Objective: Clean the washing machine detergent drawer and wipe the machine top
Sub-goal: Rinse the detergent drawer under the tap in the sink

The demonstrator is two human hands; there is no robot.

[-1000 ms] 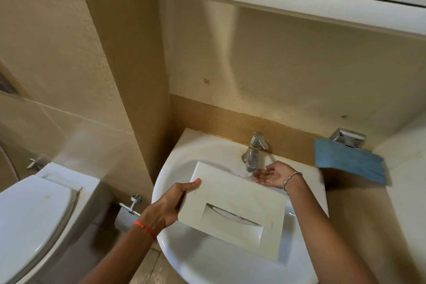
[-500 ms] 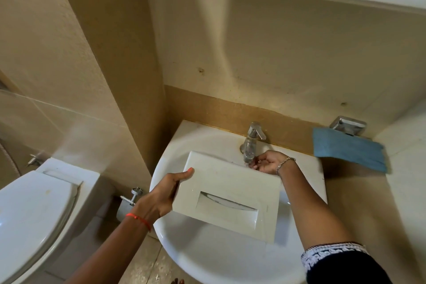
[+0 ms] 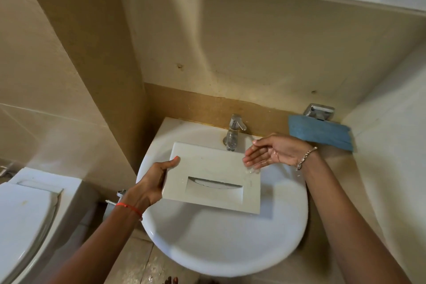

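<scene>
Head view: the detergent drawer (image 3: 214,177) sits tilted over the sink (image 3: 230,249), front panel up. The left hand (image 3: 152,182) grips its left edge, thumb on top. The right hand (image 3: 272,153) has left the tap (image 3: 232,132) at the sink's back rim and now hovers over the drawer's far-right corner, wet, fingers straight, holding nothing. Rinsing looks underway. A blue cloth (image 3: 320,135) lies right of the sink.
</scene>
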